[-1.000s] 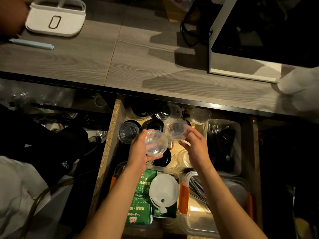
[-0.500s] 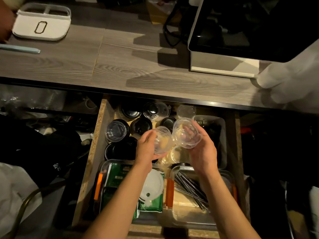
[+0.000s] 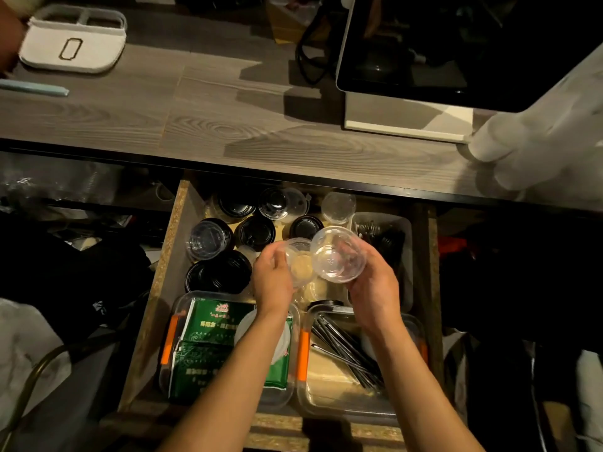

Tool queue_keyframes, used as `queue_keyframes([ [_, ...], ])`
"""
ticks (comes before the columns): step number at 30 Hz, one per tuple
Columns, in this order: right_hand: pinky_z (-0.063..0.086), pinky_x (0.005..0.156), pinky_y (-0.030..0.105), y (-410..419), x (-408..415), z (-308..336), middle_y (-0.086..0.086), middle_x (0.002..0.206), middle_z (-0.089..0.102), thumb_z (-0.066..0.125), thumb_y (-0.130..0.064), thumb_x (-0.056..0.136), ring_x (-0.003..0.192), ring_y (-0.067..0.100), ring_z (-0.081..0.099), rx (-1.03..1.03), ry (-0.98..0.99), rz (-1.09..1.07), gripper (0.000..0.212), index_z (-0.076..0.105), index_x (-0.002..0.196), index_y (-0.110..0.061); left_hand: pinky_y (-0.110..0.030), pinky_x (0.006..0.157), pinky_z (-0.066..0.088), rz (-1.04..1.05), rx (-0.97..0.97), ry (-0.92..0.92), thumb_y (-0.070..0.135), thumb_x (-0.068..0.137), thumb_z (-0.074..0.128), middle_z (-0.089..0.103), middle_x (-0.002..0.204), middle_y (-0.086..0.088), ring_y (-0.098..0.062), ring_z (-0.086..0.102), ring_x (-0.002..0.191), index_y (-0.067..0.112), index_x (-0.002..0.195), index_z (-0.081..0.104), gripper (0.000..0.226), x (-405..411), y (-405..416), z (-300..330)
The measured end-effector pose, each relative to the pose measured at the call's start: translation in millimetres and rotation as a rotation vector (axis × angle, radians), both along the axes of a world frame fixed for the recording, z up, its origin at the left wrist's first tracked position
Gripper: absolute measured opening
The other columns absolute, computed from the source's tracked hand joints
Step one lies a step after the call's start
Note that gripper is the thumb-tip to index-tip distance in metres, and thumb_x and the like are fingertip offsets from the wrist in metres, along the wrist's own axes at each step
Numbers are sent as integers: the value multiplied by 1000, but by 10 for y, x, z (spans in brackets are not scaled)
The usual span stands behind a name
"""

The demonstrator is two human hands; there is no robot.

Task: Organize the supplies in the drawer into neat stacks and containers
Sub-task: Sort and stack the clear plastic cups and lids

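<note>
Here both hands (image 3: pixel 274 275) (image 3: pixel 375 285) each grip a clear cup (image 3: pixel 337 256).

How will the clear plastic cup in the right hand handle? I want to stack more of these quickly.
The clear cup looks thin-walled and see-through, so it is probably very light and would flex if squeezed. The right hand cradles it with fingers spread, suggesting little grip is needed. Its round, glossy wall may be slippery and apt to roll if laid sideways.

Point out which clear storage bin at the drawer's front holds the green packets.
The left clear plastic bin, orange latches; green packets fill it. The right bin holds dark metal skewers.
</note>
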State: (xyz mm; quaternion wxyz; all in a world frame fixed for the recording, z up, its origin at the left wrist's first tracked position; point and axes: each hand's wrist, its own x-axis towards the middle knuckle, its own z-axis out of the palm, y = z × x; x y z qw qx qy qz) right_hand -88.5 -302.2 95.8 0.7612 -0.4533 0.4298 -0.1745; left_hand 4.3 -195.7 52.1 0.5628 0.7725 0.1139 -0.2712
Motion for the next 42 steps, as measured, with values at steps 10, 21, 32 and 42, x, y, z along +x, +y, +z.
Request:
queue_keyframes([
  [10,53,67,19,-49,-86,-99,5,97,71,32,16,89,83,5,67,-122,79,87,48,73,98,-8,-29,60,60,21,-178,79,23,105,47,62,121,2,-20,60,110,41,101,66,26,-132,-97,76],
  [21,52,92,23,-43,69,-378,-6,124,67,45,-33,104,114,7,63,-240,126,381,34,61,131,-22,-49,94,56,-35,-145,31,20,103,49,68,113,9,-11,63,108,26,116,69,25,-131,-170,-67],
  [32,59,70,30,-74,185,-370,-3,99,73,60,-16,97,90,12,70,-412,200,212,20,70,114,-20,-36,72,62,-4,-291,178,27,97,63,64,120,5,-15,64,106,35,111,66,17,-27,-72,40],
  [42,52,97,47,212,332,-732,3,125,66,45,-29,103,115,15,62,-479,265,251,35,57,136,-27,-39,69,58,36,-367,390,19,99,57,67,123,-7,-29,66,110,36,103,68,21,80,-110,-11],
])
